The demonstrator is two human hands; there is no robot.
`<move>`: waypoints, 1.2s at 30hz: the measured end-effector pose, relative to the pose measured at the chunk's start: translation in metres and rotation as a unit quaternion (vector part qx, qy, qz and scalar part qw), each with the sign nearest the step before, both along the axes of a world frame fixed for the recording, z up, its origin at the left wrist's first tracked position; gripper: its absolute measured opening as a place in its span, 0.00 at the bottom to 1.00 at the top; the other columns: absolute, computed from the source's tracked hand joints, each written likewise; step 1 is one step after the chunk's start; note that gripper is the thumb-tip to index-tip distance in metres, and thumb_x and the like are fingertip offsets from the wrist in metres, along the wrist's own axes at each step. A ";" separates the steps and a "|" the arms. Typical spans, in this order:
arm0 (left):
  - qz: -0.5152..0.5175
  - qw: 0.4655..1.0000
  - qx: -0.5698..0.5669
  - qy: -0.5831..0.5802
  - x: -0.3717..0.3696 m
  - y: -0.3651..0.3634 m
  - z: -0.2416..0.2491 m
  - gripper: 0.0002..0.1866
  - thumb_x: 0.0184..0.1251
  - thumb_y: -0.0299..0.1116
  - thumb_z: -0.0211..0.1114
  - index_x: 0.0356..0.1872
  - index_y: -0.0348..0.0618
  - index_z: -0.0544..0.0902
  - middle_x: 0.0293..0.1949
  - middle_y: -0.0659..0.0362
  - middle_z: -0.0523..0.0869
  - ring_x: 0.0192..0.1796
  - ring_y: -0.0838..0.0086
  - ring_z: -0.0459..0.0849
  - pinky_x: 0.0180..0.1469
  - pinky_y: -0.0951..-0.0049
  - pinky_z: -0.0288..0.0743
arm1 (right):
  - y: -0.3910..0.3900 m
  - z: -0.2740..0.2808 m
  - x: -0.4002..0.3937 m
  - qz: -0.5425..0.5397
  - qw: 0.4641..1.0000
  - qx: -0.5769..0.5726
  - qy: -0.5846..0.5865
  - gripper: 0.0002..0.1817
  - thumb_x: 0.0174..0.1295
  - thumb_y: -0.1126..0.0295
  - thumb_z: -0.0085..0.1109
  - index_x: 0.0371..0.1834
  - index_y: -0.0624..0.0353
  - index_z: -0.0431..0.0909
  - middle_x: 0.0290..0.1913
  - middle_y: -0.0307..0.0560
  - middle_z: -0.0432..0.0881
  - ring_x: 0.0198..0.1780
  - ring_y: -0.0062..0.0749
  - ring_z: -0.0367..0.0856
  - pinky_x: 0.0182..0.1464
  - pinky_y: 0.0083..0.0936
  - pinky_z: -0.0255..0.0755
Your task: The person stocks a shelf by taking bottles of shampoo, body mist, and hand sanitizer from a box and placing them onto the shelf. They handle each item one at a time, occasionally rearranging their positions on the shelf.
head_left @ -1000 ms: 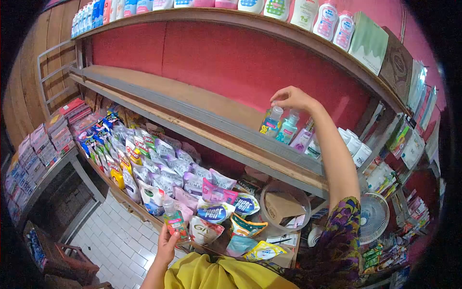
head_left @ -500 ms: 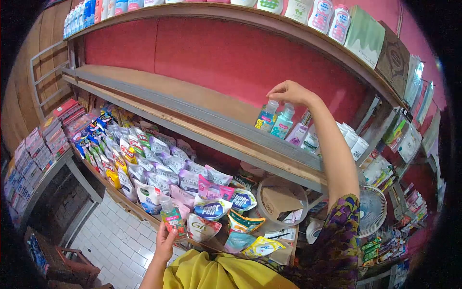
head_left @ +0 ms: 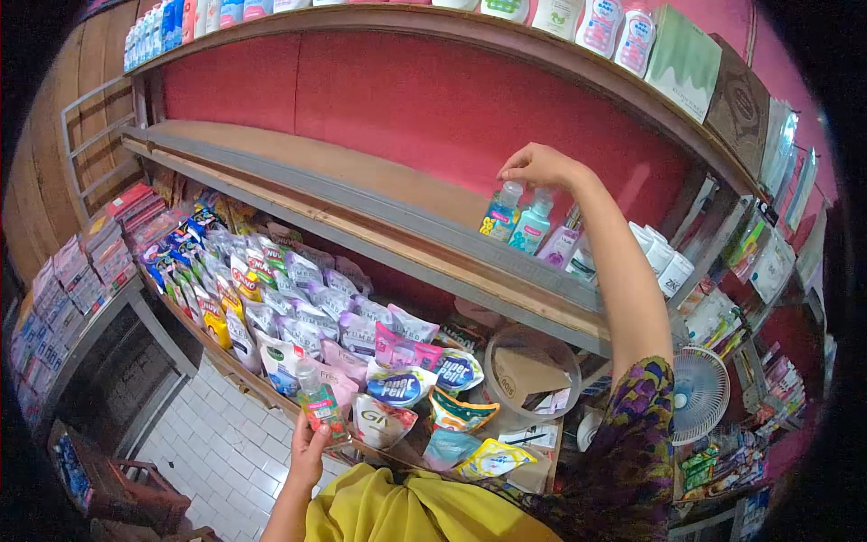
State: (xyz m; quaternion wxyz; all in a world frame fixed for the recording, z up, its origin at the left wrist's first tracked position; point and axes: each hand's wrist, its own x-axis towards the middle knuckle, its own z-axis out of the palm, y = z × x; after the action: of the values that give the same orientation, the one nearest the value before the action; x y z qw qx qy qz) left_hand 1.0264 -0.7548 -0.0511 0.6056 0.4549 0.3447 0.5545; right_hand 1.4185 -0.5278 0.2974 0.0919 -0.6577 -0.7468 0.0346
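Observation:
In my left hand (head_left: 309, 449), low at the front, is a small clear-capped bottle (head_left: 321, 403) with a red and green label, held upright. My right hand (head_left: 545, 166) reaches over the middle shelf, its fingers bent together at the cap of a small blue and yellow bottle (head_left: 499, 217). That bottle stands on the shelf beside a teal bottle (head_left: 531, 226). Further right are a purple bottle (head_left: 559, 244) and several white containers (head_left: 666, 269), partly behind my right forearm.
The middle shelf (head_left: 361, 185) runs along a red wall. Above it, an upper shelf (head_left: 406, 18) carries bottles and boxes. Below lie many refill pouches (head_left: 316, 312) and a clear round tub (head_left: 533, 366). A fan (head_left: 700, 393) stands at the right.
The view has shifted slightly. My right hand stays at the blue and yellow bottle's cap, and my left hand keeps the red and green bottle at nearly the same spot.

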 end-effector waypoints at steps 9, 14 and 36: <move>-0.082 0.994 0.070 -0.008 0.029 0.038 0.056 0.27 0.70 0.36 0.55 0.67 0.40 0.60 0.56 0.57 0.75 0.54 0.74 0.76 0.55 0.70 0.71 | -0.065 0.004 -0.072 0.232 0.959 0.125 0.108 0.22 0.60 0.53 0.60 0.55 0.49 0.79 0.47 0.45 0.84 0.48 0.32 0.81 0.51 0.28 0.73; -0.162 0.978 0.129 -0.020 0.060 0.061 0.082 0.29 0.71 0.37 0.54 0.69 0.42 0.57 0.56 0.58 0.74 0.54 0.75 0.76 0.55 0.71 0.71 | -0.121 -0.029 -0.129 0.359 0.926 -0.026 0.109 0.22 0.63 0.61 0.59 0.60 0.56 0.74 0.51 0.46 0.81 0.53 0.27 0.77 0.55 0.26 0.71; -0.029 0.840 0.483 0.246 0.091 0.145 0.221 0.38 0.61 0.36 0.63 0.71 0.42 0.56 0.71 0.50 0.59 0.72 0.61 0.59 0.72 0.61 0.48 | -0.117 0.090 -0.008 0.125 0.908 0.395 0.063 0.15 0.50 0.68 0.62 0.40 0.63 0.82 0.30 0.45 0.83 0.32 0.25 0.81 0.38 0.23 0.75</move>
State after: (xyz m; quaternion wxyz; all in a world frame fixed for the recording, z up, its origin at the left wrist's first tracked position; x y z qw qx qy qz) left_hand 1.1173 -0.6097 0.1698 0.2204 0.8210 0.1578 0.5025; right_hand 1.4107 -0.6452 0.3872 0.3860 -0.4654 -0.7682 -0.2104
